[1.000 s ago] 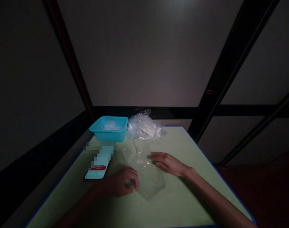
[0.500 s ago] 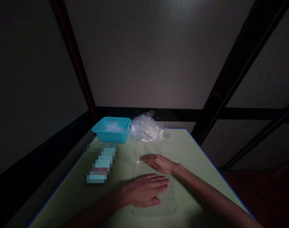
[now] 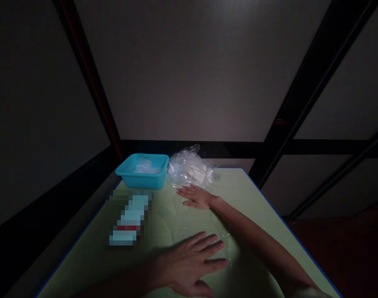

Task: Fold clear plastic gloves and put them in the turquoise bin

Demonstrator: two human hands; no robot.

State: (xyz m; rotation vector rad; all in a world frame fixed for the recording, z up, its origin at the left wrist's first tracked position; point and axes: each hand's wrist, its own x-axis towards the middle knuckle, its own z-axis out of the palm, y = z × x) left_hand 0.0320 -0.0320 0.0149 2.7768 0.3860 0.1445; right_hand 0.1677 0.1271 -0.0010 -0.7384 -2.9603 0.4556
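A clear plastic bag [image 3: 196,225] lies flat on the pale green table [image 3: 254,223], its edges hard to make out. Over its near part my left hand [image 3: 191,263] is spread with the fingers apart, palm down. My right hand [image 3: 197,196] rests flat at the far end of the bag, fingers stretched to the left. Neither hand grips anything. Just beyond my right hand sits a crumpled clear plastic bag [image 3: 189,167] with whitish items inside.
A turquoise basin [image 3: 145,178] holding some clear plastic stands at the back left. Nearer on the left lies a blurred-out rectangular object [image 3: 129,219], like a phone. A wall rises behind the table, and a blue edge strip [image 3: 269,198] runs along its side.
My right hand has slid away from me toward the crumpled bag. My left hand has moved slightly nearer to me and its fingers have spread.
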